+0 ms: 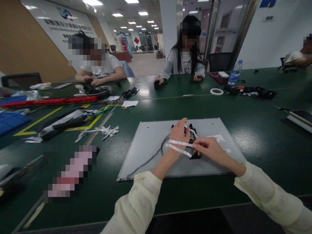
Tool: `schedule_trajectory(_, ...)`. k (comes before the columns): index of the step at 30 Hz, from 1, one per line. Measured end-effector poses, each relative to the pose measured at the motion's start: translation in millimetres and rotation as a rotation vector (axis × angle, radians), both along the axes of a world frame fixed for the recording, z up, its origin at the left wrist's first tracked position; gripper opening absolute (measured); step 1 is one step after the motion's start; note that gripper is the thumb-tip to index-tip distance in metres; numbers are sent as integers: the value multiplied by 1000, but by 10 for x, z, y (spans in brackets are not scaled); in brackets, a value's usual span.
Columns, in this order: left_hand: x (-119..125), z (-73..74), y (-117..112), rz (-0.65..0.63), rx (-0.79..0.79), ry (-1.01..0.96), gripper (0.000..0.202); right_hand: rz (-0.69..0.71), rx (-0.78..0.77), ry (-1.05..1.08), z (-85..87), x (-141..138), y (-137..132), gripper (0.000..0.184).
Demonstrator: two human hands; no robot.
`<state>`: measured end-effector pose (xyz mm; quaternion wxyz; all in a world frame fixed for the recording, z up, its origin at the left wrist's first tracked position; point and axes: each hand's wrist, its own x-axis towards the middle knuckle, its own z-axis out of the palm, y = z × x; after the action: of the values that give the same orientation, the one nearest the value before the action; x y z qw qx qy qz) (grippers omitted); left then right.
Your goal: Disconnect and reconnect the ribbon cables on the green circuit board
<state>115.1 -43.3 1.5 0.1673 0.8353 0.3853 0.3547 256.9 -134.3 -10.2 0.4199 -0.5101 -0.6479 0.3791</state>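
Note:
A flat grey metal panel [151, 139] lies on the dark green table in front of me. A black component [192, 136] sits near its middle, and a grey cable [156, 156] runs from it toward the panel's near left corner. My left hand [179, 133] rests over the component with fingers curled down on it. Two white tape strips [179, 147] are stuck across the back of that hand. My right hand [207, 147] pinches the end of the lower strip beside the component.
Torn white tape scraps [107, 131] lie left of the panel, beside black and silver parts [65, 122] and coloured wires. A tape roll [216, 91], a water bottle [235, 72] and black parts [255, 91] sit at the far right. Three other people sit across the table.

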Motion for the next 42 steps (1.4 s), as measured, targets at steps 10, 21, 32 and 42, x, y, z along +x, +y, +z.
schedule_trajectory(10, -62, 0, 104, 40, -19, -107, 34, -88, -43, 127, 54, 93, -7, 33)
schedule_trajectory(21, -220, 171, 5, -298, -704, -74, 47, -284, 24, 36, 8, 277, 2, 37)
schedule_trajectory(32, -240, 135, -371, -102, -216, 332, 31, -327, 193, -574, -74, 236, -53, 31)
schedule_trajectory(42, -200, 67, -545, -26, -104, 618, 30, -286, 219, -871, -104, 255, -77, 29)
